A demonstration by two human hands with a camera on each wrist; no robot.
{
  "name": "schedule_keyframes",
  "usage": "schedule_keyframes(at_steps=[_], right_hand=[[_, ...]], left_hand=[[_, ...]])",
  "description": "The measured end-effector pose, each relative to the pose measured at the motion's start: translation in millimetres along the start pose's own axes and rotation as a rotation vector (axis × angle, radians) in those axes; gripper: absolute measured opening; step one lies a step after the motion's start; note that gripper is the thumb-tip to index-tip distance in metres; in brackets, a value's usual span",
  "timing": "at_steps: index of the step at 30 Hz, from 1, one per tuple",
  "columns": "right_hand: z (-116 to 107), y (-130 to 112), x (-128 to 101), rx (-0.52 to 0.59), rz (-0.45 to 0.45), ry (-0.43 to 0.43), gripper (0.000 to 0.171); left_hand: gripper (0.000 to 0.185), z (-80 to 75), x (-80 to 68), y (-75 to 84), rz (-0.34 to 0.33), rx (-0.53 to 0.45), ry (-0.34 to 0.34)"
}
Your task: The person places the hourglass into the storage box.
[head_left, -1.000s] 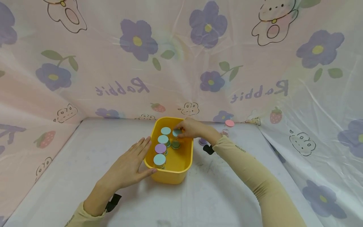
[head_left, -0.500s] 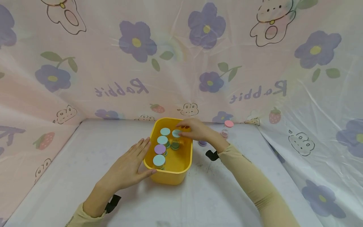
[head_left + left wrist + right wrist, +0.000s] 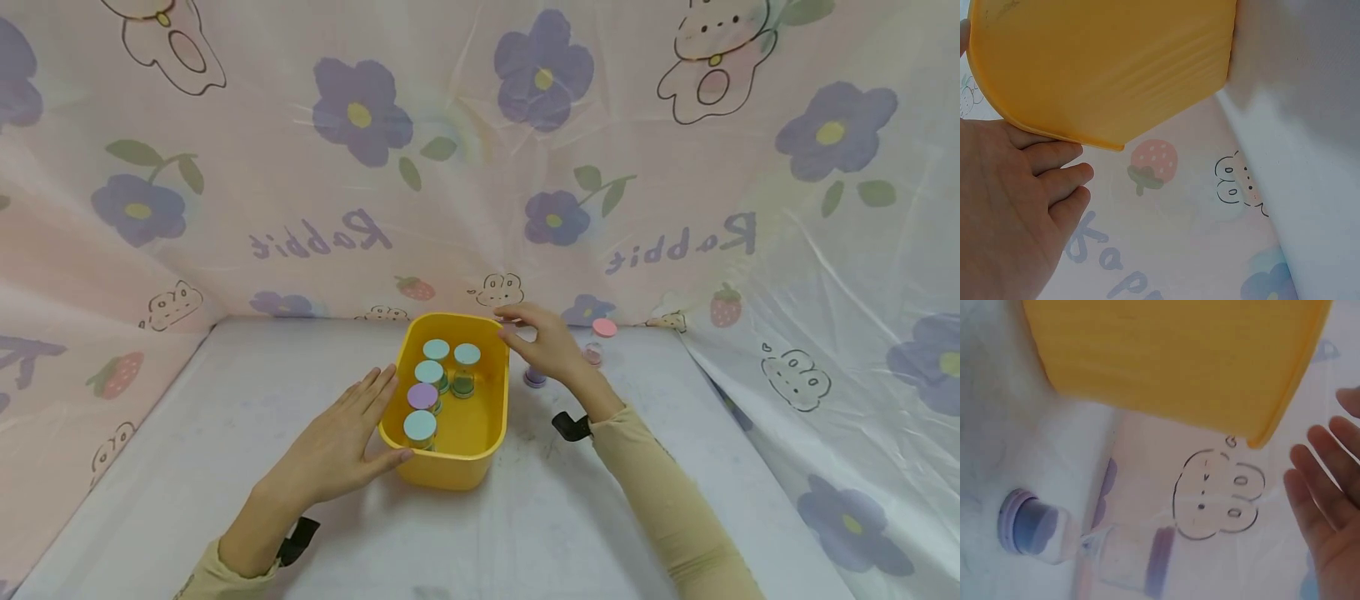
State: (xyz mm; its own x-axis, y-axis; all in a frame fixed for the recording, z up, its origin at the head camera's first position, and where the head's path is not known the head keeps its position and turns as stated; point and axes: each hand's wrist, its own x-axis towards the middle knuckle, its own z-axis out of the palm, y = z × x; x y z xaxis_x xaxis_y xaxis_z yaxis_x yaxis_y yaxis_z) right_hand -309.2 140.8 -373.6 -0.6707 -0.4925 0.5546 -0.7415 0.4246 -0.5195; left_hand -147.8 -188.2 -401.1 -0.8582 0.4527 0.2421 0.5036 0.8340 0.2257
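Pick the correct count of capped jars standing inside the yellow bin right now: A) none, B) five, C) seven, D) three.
B: the head view shows five lidded jars in the yellow bin, four with light blue caps and one with a purple cap; the purple-capped jar and pink-capped jar stand outside it on the table.

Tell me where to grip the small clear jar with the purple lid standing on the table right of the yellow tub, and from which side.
Grip the small clear jar with the purple lid around its round lid, coming from above. It stands upright, cap upward, beside the yellow tub, so a top approach probably clears the wall best. The right hand, open, hovers above it, partly hiding it.
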Motion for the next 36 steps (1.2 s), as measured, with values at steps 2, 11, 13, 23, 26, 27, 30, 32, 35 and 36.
schedule_keyframes(at_steps=[2,11,13,23,26,27,30,32,35,36], right_hand=[[-1,5,-4,0.010,0.004,0.067,0.031],[-8,32,-23,0.043,0.091,0.231,0.034],[-9,38,-27,0.032,0.111,0.252,0.033],[-10,61,-47,-0.018,0.292,0.206,0.039],[-8,67,-51,-0.013,0.335,0.164,0.044],[-8,69,-53,-0.008,0.347,0.154,0.045],[-5,74,-57,-0.009,0.375,0.124,0.048],[-4,76,-59,-0.006,0.382,0.112,0.049],[-1,80,-62,-0.004,0.374,0.102,0.049],[-1,81,-62,0.001,0.371,0.101,0.049]], left_hand=[[0.102,0.0,-0.2,0.1,0.000,0.000,0.000],[0.102,0.4,-0.7,0.0,-0.002,0.004,0.000],[0.102,0.1,-0.7,0.2,-0.004,0.006,-0.003],[0.102,1.3,-0.5,-0.1,-0.003,0.007,-0.005],[0.102,1.5,-0.5,-0.4,-0.003,0.007,-0.005],[0.102,1.5,-0.5,-0.5,-0.003,0.007,-0.005],[0.101,1.5,-0.4,-0.6,0.004,0.009,0.004],[0.101,2.1,-0.3,-0.9,0.013,0.009,0.018],[0.099,2.8,-0.3,-1.0,0.025,0.010,0.035],[0.099,3.1,-0.3,-1.2,0.028,0.011,0.040]])
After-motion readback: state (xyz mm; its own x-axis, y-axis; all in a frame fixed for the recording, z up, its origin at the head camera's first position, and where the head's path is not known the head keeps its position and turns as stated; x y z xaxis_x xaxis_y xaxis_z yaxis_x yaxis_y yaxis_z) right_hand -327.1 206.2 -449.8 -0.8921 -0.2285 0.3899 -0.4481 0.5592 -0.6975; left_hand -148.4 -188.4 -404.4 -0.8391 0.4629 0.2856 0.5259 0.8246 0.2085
